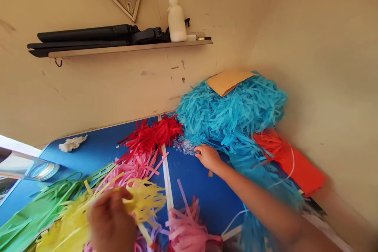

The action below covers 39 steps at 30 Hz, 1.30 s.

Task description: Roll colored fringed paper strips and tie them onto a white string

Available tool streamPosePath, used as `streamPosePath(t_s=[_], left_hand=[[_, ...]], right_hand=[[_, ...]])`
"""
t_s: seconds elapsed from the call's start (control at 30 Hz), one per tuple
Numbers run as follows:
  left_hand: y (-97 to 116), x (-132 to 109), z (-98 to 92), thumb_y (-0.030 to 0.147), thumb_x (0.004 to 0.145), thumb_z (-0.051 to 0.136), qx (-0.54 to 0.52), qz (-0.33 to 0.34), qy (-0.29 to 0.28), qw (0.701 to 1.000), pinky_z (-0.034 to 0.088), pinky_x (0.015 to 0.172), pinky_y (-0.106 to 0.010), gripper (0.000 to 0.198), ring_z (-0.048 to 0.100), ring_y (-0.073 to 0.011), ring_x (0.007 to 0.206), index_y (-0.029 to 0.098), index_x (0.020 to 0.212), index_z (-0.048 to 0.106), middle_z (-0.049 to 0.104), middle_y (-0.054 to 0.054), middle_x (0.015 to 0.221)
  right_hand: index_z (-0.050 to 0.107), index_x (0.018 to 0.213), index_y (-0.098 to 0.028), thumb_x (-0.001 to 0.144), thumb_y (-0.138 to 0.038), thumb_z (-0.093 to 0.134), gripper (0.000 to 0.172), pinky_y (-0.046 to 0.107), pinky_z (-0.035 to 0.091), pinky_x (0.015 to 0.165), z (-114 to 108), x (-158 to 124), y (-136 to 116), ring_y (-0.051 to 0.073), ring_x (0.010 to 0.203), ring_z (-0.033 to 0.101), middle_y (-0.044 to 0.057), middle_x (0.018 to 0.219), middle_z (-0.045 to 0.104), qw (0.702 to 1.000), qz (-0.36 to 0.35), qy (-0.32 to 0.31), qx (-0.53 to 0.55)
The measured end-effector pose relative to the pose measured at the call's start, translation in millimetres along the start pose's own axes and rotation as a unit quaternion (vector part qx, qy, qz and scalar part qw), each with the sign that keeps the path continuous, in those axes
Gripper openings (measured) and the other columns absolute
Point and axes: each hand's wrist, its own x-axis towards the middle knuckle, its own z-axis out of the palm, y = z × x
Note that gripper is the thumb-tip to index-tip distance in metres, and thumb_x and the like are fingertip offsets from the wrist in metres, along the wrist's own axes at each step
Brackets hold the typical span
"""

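My left hand (112, 218), slightly blurred, is closed on yellow fringed tissue paper (144, 199) at the lower left. My right hand (208, 157) reaches across the blue table, fingertips pinched together at the edge of a small pile of whitish bits (185, 147). What those fingertips hold, if anything, is too small to make out. Beyond the pile lies a red tissue fringe (156, 132), with a pink fringe (132, 169) in front of it. Another pink tassel (191, 226) sits between my arms.
A large heap of blue fringe (233, 110) fills the back right corner, with a folded tan paper (228, 80) on top. Orange fringed paper (298, 161) lies right, green fringe (38, 214) left, near a clear glass (44, 169). A wall shelf (132, 47) holds a white bottle (177, 19).
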Motion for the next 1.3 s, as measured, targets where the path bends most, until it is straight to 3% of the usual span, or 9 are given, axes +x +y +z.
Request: streamPosePath(t_s=[0.1,0.2,0.37,0.5,0.63,0.73,0.9,1.1,1.3], left_hand=[[2.1,-12.3,23.5,0.042,0.086,0.052,0.03,0.049,-0.139,0.989,0.047,0.061,-0.029,0.023,0.061,-0.0185,0.067,0.022,0.083,0.062,0.066,-0.002,0.074],[-2.4,-26.3,45.8,0.048,0.085,0.052,-0.013,0.0,-0.233,0.972,0.048,0.058,-0.028,0.029,0.063,-0.0185,0.064,0.022,0.086,0.063,0.068,-0.002,0.073],[-4.3,-31.3,58.5,0.054,0.079,0.061,-0.119,-0.154,-0.308,0.931,0.05,0.063,-0.028,0.033,0.064,-0.0185,0.066,0.021,0.084,0.063,0.068,-0.001,0.071],[12.0,-36.9,66.0,0.054,0.069,0.073,-0.274,-0.281,-0.368,0.843,0.053,0.08,-0.034,0.036,0.07,-0.0232,0.083,0.02,0.075,0.063,0.073,-0.006,0.081],[20.2,-46.7,70.6,0.055,0.07,0.073,-0.319,-0.31,-0.363,0.819,0.053,0.081,-0.034,0.038,0.07,-0.0229,0.085,0.019,0.077,0.061,0.072,-0.006,0.081],[18.9,-53.6,67.6,0.055,0.075,0.069,-0.271,-0.258,-0.357,0.856,0.05,0.07,-0.027,0.038,0.066,-0.0184,0.076,0.018,0.08,0.062,0.07,-0.003,0.077],[22.7,-60.5,56.9,0.047,0.091,0.051,-0.124,-0.073,-0.38,0.914,0.049,0.069,-0.029,0.03,0.066,-0.0193,0.076,0.02,0.085,0.064,0.071,-0.004,0.081],[32.7,-62.7,49.2,0.028,0.094,0.047,-0.012,0.123,-0.342,0.932,0.052,0.07,-0.03,0.02,0.069,-0.0201,0.079,0.023,0.088,0.065,0.074,-0.005,0.087],[35.8,-66.7,49.6,0.023,0.094,0.046,0.004,0.17,-0.325,0.93,0.052,0.063,-0.028,0.019,0.069,-0.0187,0.072,0.022,0.088,0.064,0.073,-0.003,0.079]], right_hand=[[0.073,0.092,-0.017,0.089,-0.013,0.058,0.016,0.029,0.046,0.077,10.2,3.3,3.0,0.022,0.092,0.066,0.011,0.105,0.07,0.998,0.005,-0.015,-0.062],[0.071,0.091,-0.013,0.093,-0.014,0.053,0.018,0.031,0.046,0.076,9.9,1.6,-0.9,0.021,0.087,0.066,0.012,0.103,0.07,0.994,0.013,-0.03,-0.101],[0.071,0.089,-0.013,0.092,-0.013,0.055,0.016,0.027,0.046,0.076,-7.7,-23.2,-21.9,0.021,0.088,0.067,0.013,0.099,0.071,0.993,-0.026,-0.047,-0.107],[0.07,0.096,-0.023,0.097,-0.024,0.054,0.016,0.023,0.045,0.075,-5.6,-64.1,-45.4,0.016,0.089,0.066,0.003,0.101,0.07,0.991,-0.105,-0.04,-0.073],[0.07,0.095,-0.022,0.094,-0.019,0.059,0.012,0.027,0.045,0.078,4.4,-85.6,-48.1,0.017,0.088,0.066,0.004,0.097,0.07,0.983,-0.184,0.022,0.006],[0.072,0.094,-0.023,0.09,-0.021,0.065,0.008,0.03,0.044,0.084,6.9,-88.7,-42.5,0.017,0.091,0.065,0.002,0.095,0.071,0.974,-0.186,0.074,0.102],[0.076,0.089,-0.024,0.086,-0.02,0.069,0.008,0.029,0.048,0.082,4.0,-93.6,-39.0,0.017,0.089,0.068,0.002,0.092,0.073,0.959,-0.126,0.092,0.235],[0.077,0.088,-0.028,0.087,-0.019,0.068,0.012,0.035,0.047,0.086,1.6,-100.1,-38.2,0.02,0.09,0.071,0.002,0.091,0.078,0.957,-0.165,0.11,0.21],[0.076,0.084,-0.026,0.086,-0.018,0.067,0.013,0.035,0.049,0.081,4.3,-103.4,-36.9,0.019,0.085,0.072,0.003,0.088,0.078,0.952,-0.193,0.128,0.2]])
